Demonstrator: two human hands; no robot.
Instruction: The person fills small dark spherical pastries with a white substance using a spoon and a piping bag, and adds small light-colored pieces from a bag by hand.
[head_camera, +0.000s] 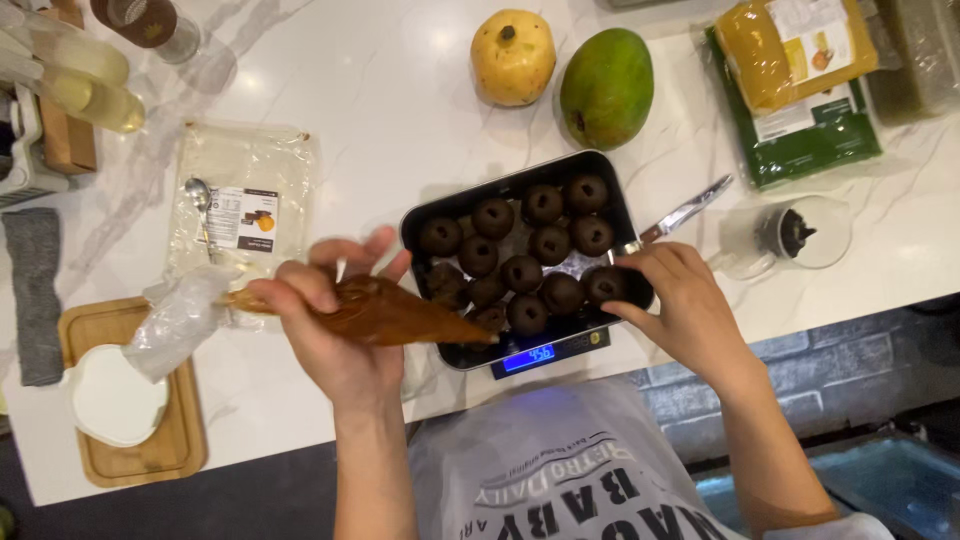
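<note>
A dark metal tray (618, 196) holds several dark brown chocolate balls (522, 273) and rests on a kitchen scale (550, 355) with a lit blue display. My left hand (330, 320) grips a clear piping bag (390, 312) filled with brown cream. Its tip points right, at the tray's near left corner. My right hand (680, 300) rests on the tray's near right corner, fingers touching one ball (605, 285) there. A knife (680, 214) lies just right of the tray, its blade pointing away.
A yellow round fruit (513, 56) and a green mango (606, 87) lie behind the tray. Packets (795, 90) are stacked at the back right, and a small glass cup (790, 235) stands near the knife. At left are a clear packet with a spoon (240, 200), a wooden board with a white dish (115, 395), a grey cloth (35, 295) and bottles (90, 85).
</note>
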